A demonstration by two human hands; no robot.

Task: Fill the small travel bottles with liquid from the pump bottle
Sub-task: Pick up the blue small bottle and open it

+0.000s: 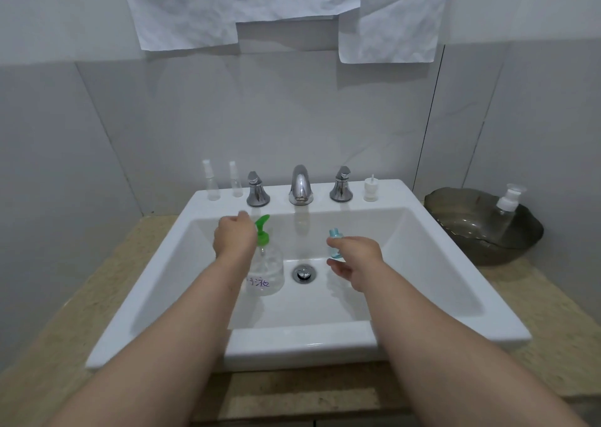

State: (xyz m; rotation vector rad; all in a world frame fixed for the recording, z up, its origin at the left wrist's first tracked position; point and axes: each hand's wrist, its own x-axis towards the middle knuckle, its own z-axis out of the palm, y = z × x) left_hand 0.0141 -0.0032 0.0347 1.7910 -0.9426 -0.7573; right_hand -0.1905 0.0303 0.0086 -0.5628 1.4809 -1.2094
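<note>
My right grip (356,259) pinches the little blue travel bottle (335,244) between thumb and forefinger, the other fingers loose, and holds it in the air over the sink (487,296) basin, just right of the drain (303,273). Its long axis stands close to upright, neck up and base down, and the neck looks uncapped, though I cannot be sure. The pump bottle (265,264) stands upright on the basin floor left of the drain, its green pump head (262,228) pointing its spout up and away toward the sink's back edge. My left grip (234,236) is curled just beside that head, at its left. Something small and pale shows at the knuckles, and I cannot tell whether I am holding it. I judge this the lining-up step: nothing is being pumped yet. Next I need the bottle's mouth brought across under the spout, or the spout swung toward it, and then my left grip pressing the head down slowly.
</note>
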